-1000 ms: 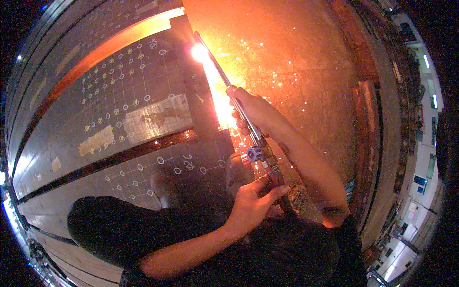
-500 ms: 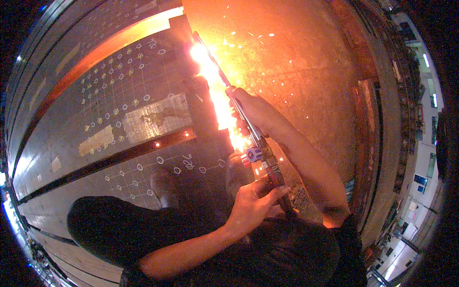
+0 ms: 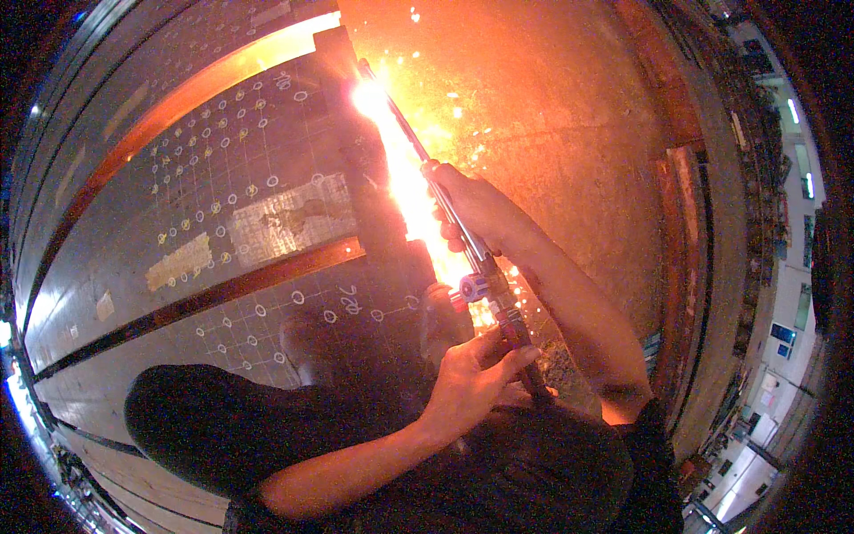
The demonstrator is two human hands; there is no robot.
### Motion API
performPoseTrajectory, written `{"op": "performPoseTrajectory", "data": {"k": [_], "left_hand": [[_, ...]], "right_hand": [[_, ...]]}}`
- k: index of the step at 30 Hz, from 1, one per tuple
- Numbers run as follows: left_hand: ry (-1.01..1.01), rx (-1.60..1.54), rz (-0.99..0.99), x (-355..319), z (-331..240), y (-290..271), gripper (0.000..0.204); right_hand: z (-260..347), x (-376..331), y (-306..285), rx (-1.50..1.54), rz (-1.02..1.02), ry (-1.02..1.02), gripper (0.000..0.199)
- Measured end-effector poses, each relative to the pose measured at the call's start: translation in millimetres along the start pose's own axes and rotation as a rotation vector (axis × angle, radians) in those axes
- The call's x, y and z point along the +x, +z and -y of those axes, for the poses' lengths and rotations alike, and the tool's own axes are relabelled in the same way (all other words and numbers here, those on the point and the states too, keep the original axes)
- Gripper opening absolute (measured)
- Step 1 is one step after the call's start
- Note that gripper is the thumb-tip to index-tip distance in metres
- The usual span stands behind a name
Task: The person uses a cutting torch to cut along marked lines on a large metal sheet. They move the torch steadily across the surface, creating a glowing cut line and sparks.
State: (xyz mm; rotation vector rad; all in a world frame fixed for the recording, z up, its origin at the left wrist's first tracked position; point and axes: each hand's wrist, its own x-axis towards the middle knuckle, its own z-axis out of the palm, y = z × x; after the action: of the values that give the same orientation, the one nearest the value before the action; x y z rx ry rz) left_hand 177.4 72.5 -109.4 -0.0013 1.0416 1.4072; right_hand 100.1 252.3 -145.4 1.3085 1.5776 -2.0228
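A long metal cutting torch (image 3: 445, 200) runs from my lap up toward a big dark steel plate (image 3: 222, 205) marked with chalk circles. My right hand (image 3: 471, 209) grips the torch tube halfway along. My left hand (image 3: 476, 378) holds the torch's handle near its valve knobs (image 3: 471, 287). The flame tip (image 3: 369, 96) burns bright white at the plate's right edge, and a glowing cut line (image 3: 414, 205) runs down that edge toward me. Sparks scatter over the floor to the right.
An orange-lit floor (image 3: 551, 98) lies right of the plate. A rusty steel beam (image 3: 680, 240) runs along the far right. More plate strips (image 3: 116, 445) lie at lower left. My dark-clothed knees (image 3: 205, 418) fill the bottom.
The bright flame tip has crept slightly farther up along the plate's edge, leaving a longer glowing line behind it. Both hands keep their hold on the torch.
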Motion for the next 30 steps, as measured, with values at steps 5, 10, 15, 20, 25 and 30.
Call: {"op": "performPoseTrajectory", "data": {"k": [5,10,15,20,25,30], "left_hand": [[-0.038,-0.031,0.008,-1.5,-1.6,0.1,0.03],[-0.053,0.041,0.032,1.8,-0.4,-3.2,0.035],[-0.004,0.457,0.121,6.9,-7.1,-11.0,0.051],[-0.063,1.052,0.331,21.3,-12.2,-52.4,0.046],[0.128,1.264,0.086,31.2,-34.7,-76.7,0.037],[0.199,1.104,-0.088,37.2,-52.9,-74.0,0.034]], "right_hand": [[-7.0,5.4,-2.5,-0.024,-0.01,-0.016,0.047],[6.3,-9.8,3.4,-0.004,-0.056,-0.054,0.046],[10.3,-0.7,-12.1,0.086,-0.011,-0.144,0.045],[39.9,4.3,-44.9,-0.038,-0.164,-0.2,0.05],[45.5,-10.8,-59.0,-0.057,-0.237,-0.219,0.051],[49.5,-13.5,-60.8,-0.137,-0.178,-0.205,0.053]]}}
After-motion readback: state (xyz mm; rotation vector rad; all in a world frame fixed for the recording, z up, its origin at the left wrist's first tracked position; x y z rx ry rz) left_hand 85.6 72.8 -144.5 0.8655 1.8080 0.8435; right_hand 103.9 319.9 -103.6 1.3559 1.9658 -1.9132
